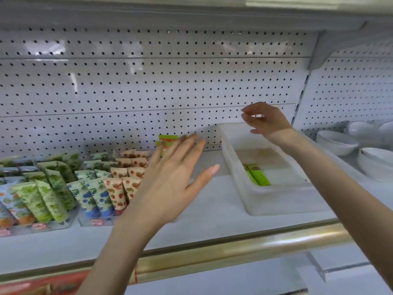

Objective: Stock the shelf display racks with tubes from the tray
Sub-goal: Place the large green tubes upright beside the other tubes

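Note:
A translucent white tray (pixel 274 199) sits on the shelf at the right, with two green tubes (pixel 258 174) lying inside it. Clear display racks (pixel 63 222) at the left hold upright tubes in green, blue and strawberry prints. Behind my left hand (pixel 172 179) stand green tubes with orange tops (pixel 167 139), partly hidden. My left hand hovers flat with straight fingers in front of the racks, holding nothing. My right hand (pixel 266 121) is raised above the tray's far end, fingers loosely curled and empty.
A white pegboard wall (pixel 148 81) backs the shelf. Stacked white bowls (pixel 365 154) stand on the neighbouring shelf section at the right. A brass-coloured rail (pixel 244 248) runs along the shelf's front edge. Bare shelf surface lies between the racks and the tray.

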Action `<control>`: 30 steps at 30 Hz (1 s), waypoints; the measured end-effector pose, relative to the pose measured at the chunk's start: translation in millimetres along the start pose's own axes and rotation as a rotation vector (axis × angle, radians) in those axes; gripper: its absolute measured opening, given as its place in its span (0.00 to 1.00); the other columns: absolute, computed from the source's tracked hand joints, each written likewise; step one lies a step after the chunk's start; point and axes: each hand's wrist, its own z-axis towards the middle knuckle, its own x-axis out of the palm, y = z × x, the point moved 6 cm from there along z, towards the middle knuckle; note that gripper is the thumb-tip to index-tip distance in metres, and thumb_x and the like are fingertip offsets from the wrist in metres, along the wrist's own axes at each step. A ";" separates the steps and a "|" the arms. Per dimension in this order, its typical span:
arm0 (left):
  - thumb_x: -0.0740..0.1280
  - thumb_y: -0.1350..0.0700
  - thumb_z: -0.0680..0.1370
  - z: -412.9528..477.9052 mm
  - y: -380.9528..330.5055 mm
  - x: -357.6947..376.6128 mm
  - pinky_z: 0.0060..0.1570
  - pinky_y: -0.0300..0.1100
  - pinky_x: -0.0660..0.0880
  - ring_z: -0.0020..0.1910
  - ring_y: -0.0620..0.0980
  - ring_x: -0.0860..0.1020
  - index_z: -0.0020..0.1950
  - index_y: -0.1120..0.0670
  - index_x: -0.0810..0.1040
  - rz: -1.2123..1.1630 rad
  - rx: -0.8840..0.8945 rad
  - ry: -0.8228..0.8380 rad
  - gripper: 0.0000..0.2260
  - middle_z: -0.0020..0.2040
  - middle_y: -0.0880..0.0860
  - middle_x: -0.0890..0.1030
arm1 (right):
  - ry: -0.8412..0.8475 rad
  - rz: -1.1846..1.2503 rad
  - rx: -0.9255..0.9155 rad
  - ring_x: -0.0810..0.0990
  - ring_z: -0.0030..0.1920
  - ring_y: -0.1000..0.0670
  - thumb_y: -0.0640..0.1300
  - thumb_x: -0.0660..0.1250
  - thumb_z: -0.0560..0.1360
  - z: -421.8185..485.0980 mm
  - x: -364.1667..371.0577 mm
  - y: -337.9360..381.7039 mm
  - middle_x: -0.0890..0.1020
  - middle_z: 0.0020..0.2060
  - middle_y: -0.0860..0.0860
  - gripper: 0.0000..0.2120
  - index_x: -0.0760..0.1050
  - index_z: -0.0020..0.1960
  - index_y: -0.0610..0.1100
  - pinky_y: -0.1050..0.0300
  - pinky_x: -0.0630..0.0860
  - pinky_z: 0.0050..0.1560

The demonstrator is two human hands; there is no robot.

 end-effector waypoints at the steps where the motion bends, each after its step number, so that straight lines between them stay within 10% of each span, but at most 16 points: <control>1: 0.43 0.36 0.78 3.1 -7.3 4.3 0.69 0.51 0.57 0.69 0.50 0.65 0.71 0.54 0.67 -0.014 0.010 0.011 0.32 0.71 0.52 0.69 | 0.024 -0.029 0.033 0.77 0.46 0.55 0.43 0.65 0.77 0.4 -3.8 -8.5 0.77 0.48 0.54 0.06 0.74 0.54 0.46 0.50 0.77 0.52; 10: 0.34 0.33 0.71 27.3 -52.9 48.3 0.72 0.44 0.47 0.74 0.44 0.52 0.76 0.48 0.54 -0.103 0.031 0.199 0.38 0.76 0.46 0.55 | 0.432 -0.444 0.433 0.76 0.58 0.45 0.44 0.65 0.76 9.8 -3.7 -80.4 0.73 0.61 0.47 0.25 0.62 0.70 0.43 0.48 0.78 0.56; 17: 0.35 0.32 0.70 37.8 -62.4 74.5 0.73 0.44 0.51 0.74 0.42 0.52 0.76 0.47 0.55 -0.192 0.025 0.270 0.39 0.76 0.45 0.56 | 0.679 -0.698 0.614 0.79 0.55 0.42 0.42 0.66 0.77 6.0 16.2 -116.7 0.76 0.60 0.40 0.19 0.68 0.64 0.33 0.45 0.79 0.51; 22: 0.42 0.33 0.74 41.3 -57.0 81.1 0.73 0.42 0.50 0.73 0.41 0.52 0.76 0.48 0.55 -0.253 -0.007 0.306 0.33 0.76 0.44 0.56 | 0.739 -0.667 0.700 0.78 0.40 0.49 0.41 0.68 0.75 -0.9 19.7 -139.8 0.77 0.45 0.44 0.07 0.73 0.45 0.38 0.52 0.81 0.35; 30: 0.50 0.41 0.79 49.7 -48.4 94.8 0.64 0.31 0.50 0.73 0.42 0.56 0.75 0.48 0.59 -0.431 -0.098 0.325 0.25 0.75 0.45 0.60 | 0.759 -0.508 0.632 0.78 0.51 0.47 0.41 0.68 0.74 0.1 26.8 -134.3 0.76 0.51 0.44 0.13 0.73 0.58 0.40 0.52 0.79 0.47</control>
